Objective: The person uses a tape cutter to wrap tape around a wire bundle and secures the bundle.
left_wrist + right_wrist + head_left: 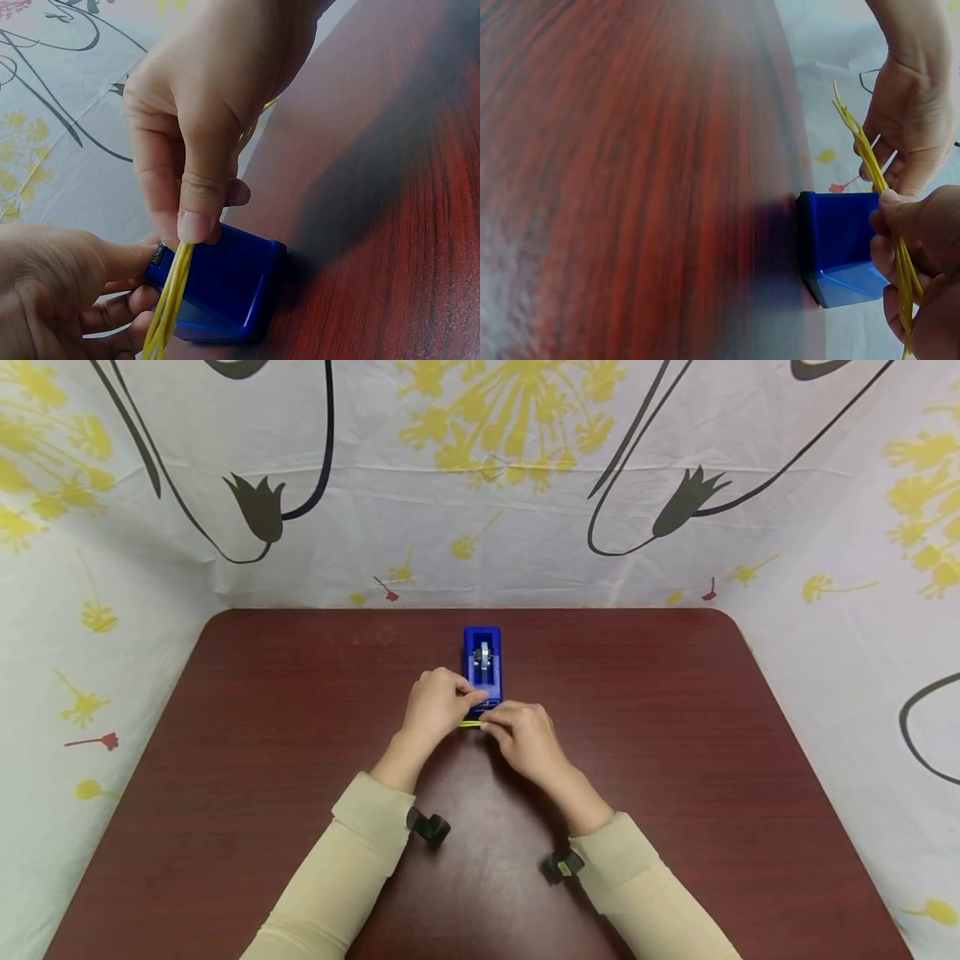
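A blue tape dispenser [482, 639] stands near the middle of the table's far half, a roll of tape [484, 657] in its well. My left hand [438, 700] is at the dispenser's front end, thumb and fingers curled together by the serrated cutter [157, 252]. It seems to pinch the tape's end there, though the clear tape barely shows. Just in front, my right hand [528, 739] pinches a bundle of thin yellow cords [868, 156] between thumb and fingers. The bundle's loose ends stick out past both sides of that hand, one end passing close to the left hand.
The dark red wooden table [300, 693] ends a little behind the dispenser. Beyond it hangs a white sheet [360, 527] with flower prints, which also runs along both sides. A small black camera [428, 827] sits on the left wrist, and another camera [562, 866] on the right.
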The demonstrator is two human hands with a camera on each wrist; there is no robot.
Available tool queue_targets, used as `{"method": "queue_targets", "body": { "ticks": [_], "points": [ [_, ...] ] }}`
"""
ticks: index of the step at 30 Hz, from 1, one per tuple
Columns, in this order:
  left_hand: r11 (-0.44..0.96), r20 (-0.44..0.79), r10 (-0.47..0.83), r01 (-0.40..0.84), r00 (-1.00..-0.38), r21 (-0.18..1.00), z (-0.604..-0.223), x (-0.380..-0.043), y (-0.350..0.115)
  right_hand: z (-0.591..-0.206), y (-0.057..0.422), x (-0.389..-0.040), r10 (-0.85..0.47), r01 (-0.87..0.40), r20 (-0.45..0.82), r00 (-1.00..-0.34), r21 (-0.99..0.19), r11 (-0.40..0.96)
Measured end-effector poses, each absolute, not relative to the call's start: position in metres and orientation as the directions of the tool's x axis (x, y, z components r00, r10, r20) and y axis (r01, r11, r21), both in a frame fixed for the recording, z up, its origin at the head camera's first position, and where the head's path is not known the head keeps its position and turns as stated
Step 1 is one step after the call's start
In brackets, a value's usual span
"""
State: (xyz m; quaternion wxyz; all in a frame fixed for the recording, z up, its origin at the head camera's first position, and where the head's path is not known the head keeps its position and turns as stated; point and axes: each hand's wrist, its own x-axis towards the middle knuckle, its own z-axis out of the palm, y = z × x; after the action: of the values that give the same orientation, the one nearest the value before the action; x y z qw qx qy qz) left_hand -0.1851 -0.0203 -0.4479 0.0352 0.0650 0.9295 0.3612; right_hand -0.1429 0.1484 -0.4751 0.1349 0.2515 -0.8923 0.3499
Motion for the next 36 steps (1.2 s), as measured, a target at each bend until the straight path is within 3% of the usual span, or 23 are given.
{"method": "queue_targets", "body": {
  "ticks": [15,21,26,36],
  "points": [
    [0.752,-0.046,0.151,0.085,-0.987,0.654,-0.442,-0.186,-0.020,-0.470,0.154,-0.143,-0.433,-0.608,0.447,-0.782,-0.399,0.686],
    [0.757,-0.053,0.165,0.092,-0.985,0.646,-0.440,-0.187,-0.017,-0.483,0.164,-0.135,-0.500,-0.660,0.439,-0.746,-0.389,0.643],
    [0.766,-0.022,0.155,0.106,-0.988,0.634,-0.440,-0.186,-0.016,-0.481,0.172,-0.133,-0.427,-0.648,0.512,-0.745,-0.407,0.643],
    [0.779,0.104,0.157,0.188,-0.982,0.599,-0.456,-0.177,-0.020,-0.480,0.171,-0.129,-0.422,-0.688,0.579,-0.697,-0.377,0.620]
  ]
}}
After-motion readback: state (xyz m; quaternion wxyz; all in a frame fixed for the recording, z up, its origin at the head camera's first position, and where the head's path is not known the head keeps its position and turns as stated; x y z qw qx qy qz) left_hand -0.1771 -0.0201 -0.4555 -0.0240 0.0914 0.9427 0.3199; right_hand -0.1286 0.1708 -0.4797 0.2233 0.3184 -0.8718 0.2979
